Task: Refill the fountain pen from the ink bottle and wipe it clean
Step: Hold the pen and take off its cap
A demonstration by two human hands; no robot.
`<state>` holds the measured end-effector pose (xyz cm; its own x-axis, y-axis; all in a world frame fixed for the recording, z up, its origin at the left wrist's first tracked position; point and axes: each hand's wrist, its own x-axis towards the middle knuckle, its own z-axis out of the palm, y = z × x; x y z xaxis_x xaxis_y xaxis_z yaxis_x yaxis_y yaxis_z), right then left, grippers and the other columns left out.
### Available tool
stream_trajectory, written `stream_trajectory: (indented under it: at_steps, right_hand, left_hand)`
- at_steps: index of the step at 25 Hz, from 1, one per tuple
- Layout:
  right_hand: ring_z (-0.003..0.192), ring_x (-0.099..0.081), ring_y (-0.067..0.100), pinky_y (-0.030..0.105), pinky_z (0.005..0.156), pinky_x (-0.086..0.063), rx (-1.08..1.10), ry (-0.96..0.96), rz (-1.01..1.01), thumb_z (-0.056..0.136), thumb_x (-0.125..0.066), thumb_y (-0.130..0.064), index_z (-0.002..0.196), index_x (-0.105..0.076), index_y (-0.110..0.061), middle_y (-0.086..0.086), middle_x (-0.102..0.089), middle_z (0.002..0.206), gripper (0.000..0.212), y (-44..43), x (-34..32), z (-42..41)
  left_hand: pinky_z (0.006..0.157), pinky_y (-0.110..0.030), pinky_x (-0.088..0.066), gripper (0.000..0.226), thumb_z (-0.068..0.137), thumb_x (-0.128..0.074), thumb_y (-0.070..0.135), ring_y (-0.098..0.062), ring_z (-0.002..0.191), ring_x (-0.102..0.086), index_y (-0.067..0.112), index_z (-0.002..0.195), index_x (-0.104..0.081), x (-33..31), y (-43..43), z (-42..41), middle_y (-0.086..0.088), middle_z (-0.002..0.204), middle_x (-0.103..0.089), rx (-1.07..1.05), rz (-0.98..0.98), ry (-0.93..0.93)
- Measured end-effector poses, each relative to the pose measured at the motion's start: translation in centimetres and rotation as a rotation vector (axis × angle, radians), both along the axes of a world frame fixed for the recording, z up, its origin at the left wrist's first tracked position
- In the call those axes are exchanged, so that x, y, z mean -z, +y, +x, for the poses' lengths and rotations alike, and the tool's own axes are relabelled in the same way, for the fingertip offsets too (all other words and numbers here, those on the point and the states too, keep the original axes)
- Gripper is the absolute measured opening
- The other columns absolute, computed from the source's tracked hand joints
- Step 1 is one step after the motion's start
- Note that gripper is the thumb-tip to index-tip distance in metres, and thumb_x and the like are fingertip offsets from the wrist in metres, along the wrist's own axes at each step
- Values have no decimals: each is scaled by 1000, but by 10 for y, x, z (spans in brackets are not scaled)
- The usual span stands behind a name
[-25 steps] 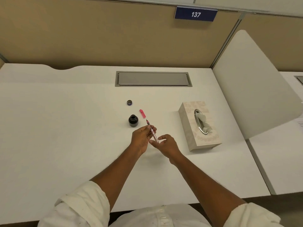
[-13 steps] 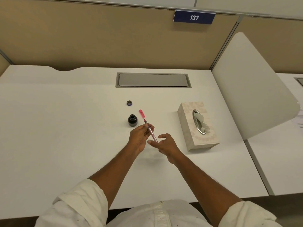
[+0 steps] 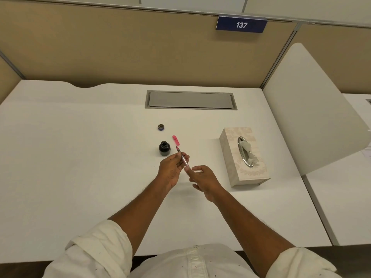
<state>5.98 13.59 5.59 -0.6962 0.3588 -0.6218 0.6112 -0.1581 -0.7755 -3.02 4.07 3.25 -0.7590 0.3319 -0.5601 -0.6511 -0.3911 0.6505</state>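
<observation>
My left hand pinches a slim clear-pink fountain pen near its middle, nib pointing up and away just right of the ink bottle. My right hand sits at the pen's rear end, its fingers blurred; I cannot tell whether they grip it. The open black ink bottle stands on the white desk right beyond my left hand. Its small round lid lies further back. The pink pen cap lies on the desk beside the bottle.
A beige tissue box with a tissue sticking out of its oval slot stands to the right of my hands. A grey cable hatch is set into the desk at the back. A white divider panel rises on the right.
Both hands stay at the pen in nearly the same spot. The right hand's fingers have shifted slightly at the pen's rear end. The camera has tilted a little.
</observation>
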Motion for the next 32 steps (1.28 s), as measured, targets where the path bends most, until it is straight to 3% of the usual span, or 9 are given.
stream_trajectory:
  at_steps: [3,7,12,15,17,21,24,27,32]
  right_hand:
    - [86,-68,18,28,77,-52,-67,1,-75,97,-45,-40,100,-65,-13,1,-72,89,33,-1,1,-2]
    - [74,-64,16,23,66,-49,-10,71,-1,81,-73,-15,88,-68,-7,2,-70,77,11,-1,4,-2]
    - [75,-55,15,28,68,-48,13,5,23,67,-85,-21,104,-57,-10,4,-58,84,47,-4,4,-5]
    - [89,-64,14,25,71,-53,-32,-50,-118,89,-59,-45,111,-56,-17,0,-65,94,36,-6,2,-9]
    - [90,-68,18,29,77,-53,-38,-52,-169,98,-43,-40,104,-64,-15,1,-72,91,33,-3,3,-11]
    - [80,-65,16,24,69,-49,-21,6,-38,83,-68,-13,84,-69,-12,2,-73,79,2,-3,6,-14]
    - [69,-55,17,29,66,-46,39,11,-11,64,-84,-3,87,-62,-10,3,-59,72,32,-1,7,-17]
    - [62,-53,14,24,60,-48,23,-4,-42,66,-84,-4,96,-60,-8,2,-54,67,38,-3,9,-20]
    - [71,-58,14,26,69,-53,-49,3,-34,79,-74,-10,86,-63,-7,4,-61,77,14,-3,12,-23]
  left_hand:
    - [79,-31,-54,18,93,-48,6,-26,85,-66,-1,85,-63,0,-2,-2,-17,87,-65,-26,9,-6]
    - [77,-31,-55,17,92,-49,5,-25,83,-67,-1,85,-63,6,-6,-2,-16,85,-66,-38,-9,-17]
    - [79,-33,-54,17,93,-48,6,-27,87,-66,-2,87,-62,10,-6,-1,-18,90,-65,-50,17,-38]
    - [80,-33,-53,17,93,-48,7,-28,87,-66,-2,87,-62,10,-6,-5,-20,91,-65,-61,26,-44]
    - [78,-32,-54,16,93,-48,6,-28,87,-65,-2,88,-61,10,-8,-8,-20,91,-64,-74,22,-46]
    - [83,-36,-52,15,92,-48,6,-29,89,-65,-3,93,-60,12,-10,-13,-19,92,-64,-85,6,-61]
    - [83,-35,-52,15,92,-48,6,-28,88,-65,-3,92,-60,13,-11,-15,-19,91,-64,-96,16,-66]
    - [78,-33,-52,15,93,-48,6,-27,87,-65,-3,91,-60,13,-10,-17,-18,90,-64,-105,20,-72]
    - [81,-33,-53,15,93,-48,6,-27,86,-64,-2,90,-60,17,-14,-25,-18,90,-63,-128,15,-63]
